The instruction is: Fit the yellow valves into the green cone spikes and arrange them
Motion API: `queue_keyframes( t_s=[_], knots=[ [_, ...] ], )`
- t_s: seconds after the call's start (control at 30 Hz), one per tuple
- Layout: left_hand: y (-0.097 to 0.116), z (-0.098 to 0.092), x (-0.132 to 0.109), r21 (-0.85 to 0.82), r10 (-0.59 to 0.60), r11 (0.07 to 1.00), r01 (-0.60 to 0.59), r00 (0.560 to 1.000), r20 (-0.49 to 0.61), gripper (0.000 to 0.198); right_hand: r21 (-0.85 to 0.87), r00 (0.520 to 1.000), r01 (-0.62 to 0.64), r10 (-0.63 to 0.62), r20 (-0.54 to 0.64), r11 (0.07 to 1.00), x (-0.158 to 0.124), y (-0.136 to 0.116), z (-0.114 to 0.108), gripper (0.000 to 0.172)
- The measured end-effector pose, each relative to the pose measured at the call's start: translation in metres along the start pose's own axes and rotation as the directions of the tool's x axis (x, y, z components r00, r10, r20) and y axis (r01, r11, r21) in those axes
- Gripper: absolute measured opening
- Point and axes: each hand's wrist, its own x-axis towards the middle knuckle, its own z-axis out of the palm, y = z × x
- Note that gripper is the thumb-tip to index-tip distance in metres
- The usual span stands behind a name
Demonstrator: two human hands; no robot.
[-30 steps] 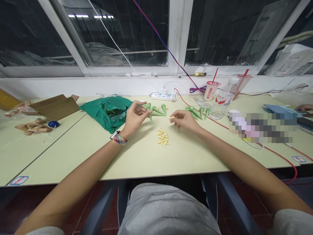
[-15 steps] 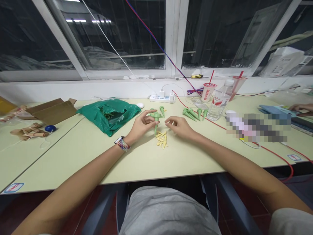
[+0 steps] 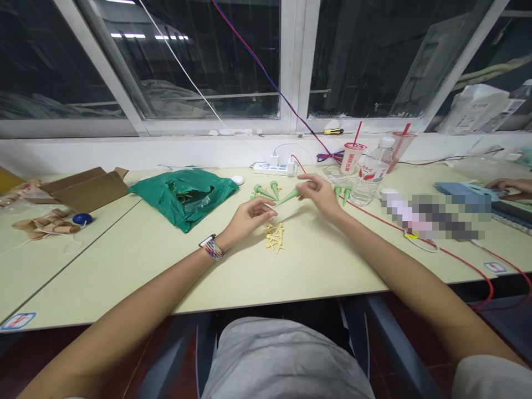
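Note:
My right hand [image 3: 319,195] pinches a green plastic cone spike [image 3: 288,195] by its wide end, with the point aimed left. My left hand [image 3: 250,216] holds nothing, its fingers loosely curved just above the pale table [image 3: 124,266]. It is nearest a small heap of yellow plastic pieces [image 3: 274,238]. Two green cones [image 3: 266,192] lie beyond my hands, and more green cones [image 3: 341,193] lie right of my right hand.
A green plastic bag [image 3: 183,198] and a cardboard box [image 3: 83,189] sit to the left. A power strip [image 3: 274,169], a water bottle [image 3: 372,174] and a straw cup [image 3: 352,158] line the back. Another person's hand [image 3: 509,188] rests at far right.
The green cone held in my left hand earlier is now gone from it, and my right hand now holds a cone. My right hand has moved farther up the table.

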Motion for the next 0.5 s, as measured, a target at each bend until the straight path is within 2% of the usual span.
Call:
queue_keyframes(
  t_s=[0.07,0.13,0.23,0.27,0.33,0.37,0.43,0.5],
  knots=[
    [-0.004,-0.003,0.001,0.024,0.025,0.999,-0.025,1.000,0.003,0.030,0.029,0.976,0.067,-0.059,-0.208,0.997,0.014,-0.002,-0.021,0.050],
    [-0.006,-0.004,0.002,0.041,0.039,0.998,-0.039,0.999,0.012,0.027,0.060,0.930,0.136,-0.106,-0.352,0.989,0.025,-0.004,-0.040,0.052],
    [-0.008,-0.005,0.002,0.049,0.044,0.998,-0.045,0.999,0.014,0.025,0.026,0.881,0.191,-0.160,-0.446,0.981,0.034,-0.005,-0.062,0.056],
    [-0.008,-0.005,0.002,0.050,0.046,0.998,-0.047,0.999,0.012,0.024,-0.034,0.866,0.191,-0.185,-0.464,0.981,0.035,-0.005,-0.068,0.055],
    [-0.009,-0.004,0.002,0.054,0.045,0.998,-0.045,0.999,0.009,0.024,-0.265,0.840,0.159,-0.271,-0.470,0.951,0.034,-0.005,-0.078,0.047],
    [-0.009,-0.004,0.002,0.058,0.043,0.997,-0.044,0.999,0.007,0.023,-0.421,0.835,0.131,-0.329,-0.441,0.897,0.032,-0.004,-0.082,0.043],
    [-0.010,-0.004,0.002,0.075,0.042,0.996,-0.042,0.999,0.001,0.023,-0.716,0.859,0.080,-0.412,-0.303,0.694,0.028,-0.002,-0.090,0.036],
    [-0.012,-0.004,0.002,0.102,0.046,0.994,-0.046,0.999,-0.002,0.023,-0.875,0.910,0.031,-0.375,-0.175,0.484,0.025,0.003,-0.095,0.032]
  ],
)
